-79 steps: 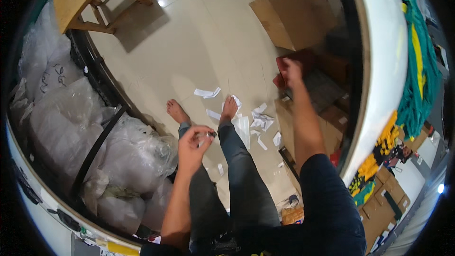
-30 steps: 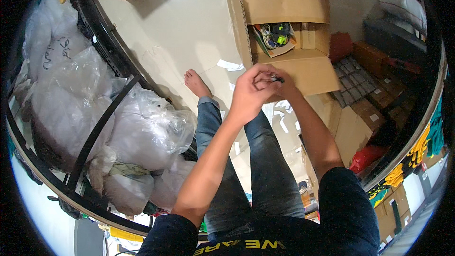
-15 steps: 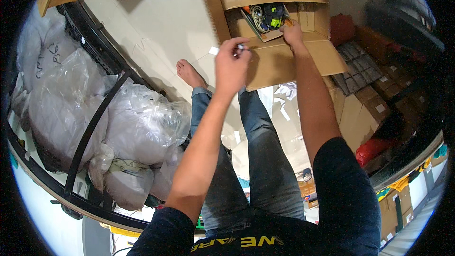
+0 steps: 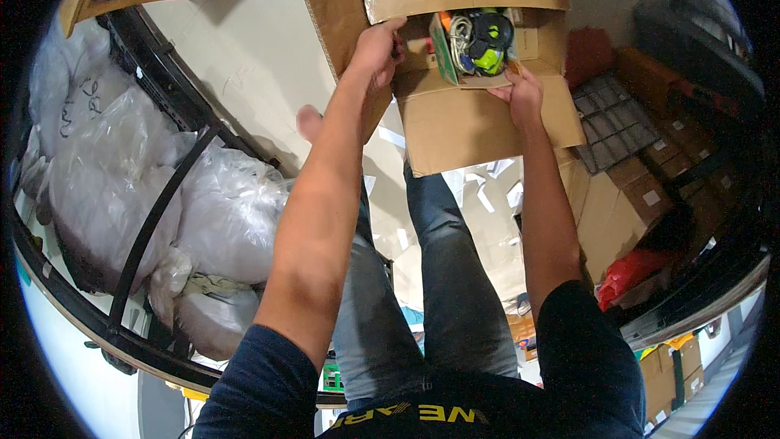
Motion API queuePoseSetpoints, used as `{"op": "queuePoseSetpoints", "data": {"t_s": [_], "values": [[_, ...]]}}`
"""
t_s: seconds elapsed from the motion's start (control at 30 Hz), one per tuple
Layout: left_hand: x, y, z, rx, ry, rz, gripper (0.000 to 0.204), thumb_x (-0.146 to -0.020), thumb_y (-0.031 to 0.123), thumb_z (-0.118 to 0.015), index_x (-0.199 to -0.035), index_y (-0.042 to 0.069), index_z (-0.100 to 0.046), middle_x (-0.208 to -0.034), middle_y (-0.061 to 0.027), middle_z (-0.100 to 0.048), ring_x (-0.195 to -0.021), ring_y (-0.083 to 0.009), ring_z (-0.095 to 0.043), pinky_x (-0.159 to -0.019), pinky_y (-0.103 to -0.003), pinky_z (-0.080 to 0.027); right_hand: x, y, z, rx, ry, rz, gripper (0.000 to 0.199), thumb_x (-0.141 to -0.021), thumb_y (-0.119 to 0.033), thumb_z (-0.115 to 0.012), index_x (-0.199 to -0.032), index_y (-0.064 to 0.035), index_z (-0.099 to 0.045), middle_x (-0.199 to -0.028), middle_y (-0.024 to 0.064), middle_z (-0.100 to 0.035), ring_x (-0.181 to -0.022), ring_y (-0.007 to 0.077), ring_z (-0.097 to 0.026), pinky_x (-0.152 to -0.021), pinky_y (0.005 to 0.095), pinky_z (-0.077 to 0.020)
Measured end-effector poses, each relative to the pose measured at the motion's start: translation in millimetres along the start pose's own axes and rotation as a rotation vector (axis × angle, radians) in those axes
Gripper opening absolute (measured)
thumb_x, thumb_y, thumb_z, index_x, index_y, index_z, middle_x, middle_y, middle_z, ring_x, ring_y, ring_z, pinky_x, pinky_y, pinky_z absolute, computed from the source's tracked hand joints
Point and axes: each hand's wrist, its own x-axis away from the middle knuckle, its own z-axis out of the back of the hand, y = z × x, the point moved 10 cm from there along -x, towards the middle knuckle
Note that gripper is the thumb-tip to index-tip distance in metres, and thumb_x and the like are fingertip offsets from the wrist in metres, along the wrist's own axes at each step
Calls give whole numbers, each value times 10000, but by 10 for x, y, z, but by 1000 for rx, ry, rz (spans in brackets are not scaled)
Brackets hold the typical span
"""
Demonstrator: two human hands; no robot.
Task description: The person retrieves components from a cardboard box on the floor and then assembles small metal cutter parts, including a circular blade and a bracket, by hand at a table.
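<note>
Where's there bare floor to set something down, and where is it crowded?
The widest free patch is the floor between the wooden stool, the black rail and the left flap of the box. Crowded: left, plastic bags; right, cartons and a gridded panel; below the box, paper scraps.

From the left camera on our head, we look steeply down through one wide fisheye, past our near forearms (image 4: pixel 315 211), toward the cardboard box (image 4: pixel 479 123) and floor (image 4: pixel 264 85) farther off.
</note>
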Motion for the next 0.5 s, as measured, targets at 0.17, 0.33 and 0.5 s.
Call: {"op": "queuePoseSetpoints", "data": {"t_s": [0.17, 0.33, 0.5], "values": [[165, 383, -86, 12, -21, -411, 125, -958, 123, -689, -1027, 42, -623, -765, 30, -514, -634, -80, -458, -576, -292, -384, 259, -231, 361, -110, 141, 48, 432, -1000, -94, -561, -1404, 49, -512, -1245, 201, -648, -1094, 350, -706, -868, 473, -653], [357, 1266, -237, -340, 17, -770, 595, -940, 186, -706, -1462, 40, -460, -1012, -42, -659, -838, -123, -606, -740, -283, -510, 164, -577, 554, -270, 109, 153, 322, -1002, -3, -521, -1315, 72, -525, -1190, 206, -665, -990, 339, -735, -870, 459, -657], [234, 1659, -347, -322, -15, -807, 768, -951, 6, -621, -1634, 24, -270, -904, -34, -663, -746, -95, -577, -668, -241, -481, 112, -869, 570, -2, 196, 171, 374, -1019, 9, -484, -1381, 89, -528, -1176, 199, -674, -936, 316, -749, -816, 424, -670]]}}
